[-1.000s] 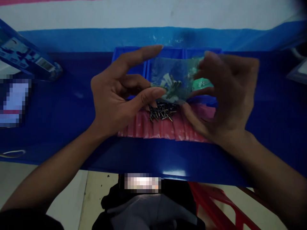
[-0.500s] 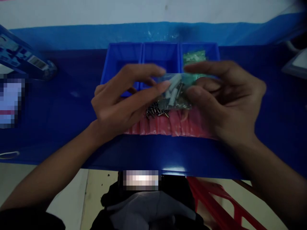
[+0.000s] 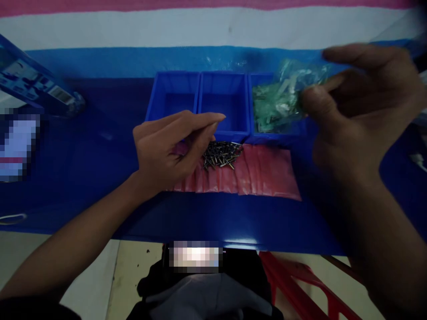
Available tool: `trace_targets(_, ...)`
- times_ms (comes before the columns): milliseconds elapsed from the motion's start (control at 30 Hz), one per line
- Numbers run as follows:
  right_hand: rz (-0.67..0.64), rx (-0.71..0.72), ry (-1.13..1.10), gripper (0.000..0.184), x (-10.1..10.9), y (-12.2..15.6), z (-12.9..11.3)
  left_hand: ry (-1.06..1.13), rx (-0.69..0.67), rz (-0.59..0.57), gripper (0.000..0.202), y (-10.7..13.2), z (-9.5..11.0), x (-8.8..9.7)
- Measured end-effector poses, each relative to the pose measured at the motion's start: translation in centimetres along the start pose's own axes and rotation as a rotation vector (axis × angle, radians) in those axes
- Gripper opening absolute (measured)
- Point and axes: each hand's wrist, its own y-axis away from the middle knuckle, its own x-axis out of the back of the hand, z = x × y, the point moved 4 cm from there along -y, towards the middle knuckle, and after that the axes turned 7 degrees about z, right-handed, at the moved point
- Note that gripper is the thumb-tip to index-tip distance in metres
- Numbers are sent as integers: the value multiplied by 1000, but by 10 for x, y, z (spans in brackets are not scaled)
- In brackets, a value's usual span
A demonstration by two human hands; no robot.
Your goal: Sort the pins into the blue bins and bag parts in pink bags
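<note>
My right hand (image 3: 363, 98) pinches a small clear plastic bag (image 3: 296, 84) between thumb and fingers, above the right blue bin (image 3: 250, 102). Blur and glare hide most of what the bag holds. Green-tinted packets (image 3: 265, 106) lie in that bin under the bag. My left hand (image 3: 173, 146) hovers in front of the left and middle bins, its thumb and index finger drawn together with nothing visible in them. Just beyond its fingertips, a pile of small dark metal pins or screws (image 3: 222, 154) rests on a row of overlapping pink plastic bags (image 3: 276, 173).
The left bin (image 3: 176, 84) and middle bin (image 3: 223, 84) show bare floors. A blue printed package (image 3: 36, 80) stands at the left of the blue table (image 3: 100, 169), near a blurred-out object (image 3: 20, 146). A red plastic chair (image 3: 293, 284) is below the table edge.
My right hand has carried the clear bag away from my left hand, to the right and over the right bin. My left hand has let go of the bag. The view has tilted up slightly.
</note>
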Motion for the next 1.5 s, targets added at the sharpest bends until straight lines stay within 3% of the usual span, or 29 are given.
trace_targets(67, -25, -47, 118, 44, 14, -11, 21, -15, 14, 2, 13, -1, -2, 1)
trace_targets(167, -246, -89, 301, 38, 24, -18, 42, -23, -42, 12, 11, -2, -5, 3)
trace_targets(267, -431, -41, 406, 32, 22, -15, 44, -25, -100, 27, 14, -1, -7, 3)
trace_targets(533, -474, 113, 548, 29, 11, -9, 33, -86, -187, 1, 17, -5, -15, 1)
trace_targets(633, -388, 252, 612, 27, 10, -5, 17, -110, -238, -102, 12, -12, -27, 3)
trace_targets(700, -364, 368, 560, 19, 3, 3, -3, -134, -278, -245, 13, -17, -38, 5)
trace_targets(800, -533, 563, 249, 21, -19, 29, -37, -137, -340, -490, 23, -20, -55, 9)
trace_targets(867, -678, 592, 216, 27, -36, 46, -49, -104, -379, -564, 27, -18, -61, 12)
trace_targets(1000, -814, 543, 258, 27, -55, 64, -52, -103, -397, -522, 29, -9, -60, 14)
trace_targets(1167, -750, 461, 197, 27, -49, 64, -53, -175, -333, -409, 22, 6, -49, 9)
trace_targets(1300, -596, 273, 62, 34, -42, 56, -57, -183, -258, -401, 17, 11, -48, 5)
trace_targets(1400, -481, 164, -13, 25, -40, 48, -61, -165, -265, -366, 21, 13, -49, 4)
trace_targets(1500, -434, -57, -91, 16, -42, 44, -57, -163, -298, -333, 21, 14, -49, 4)
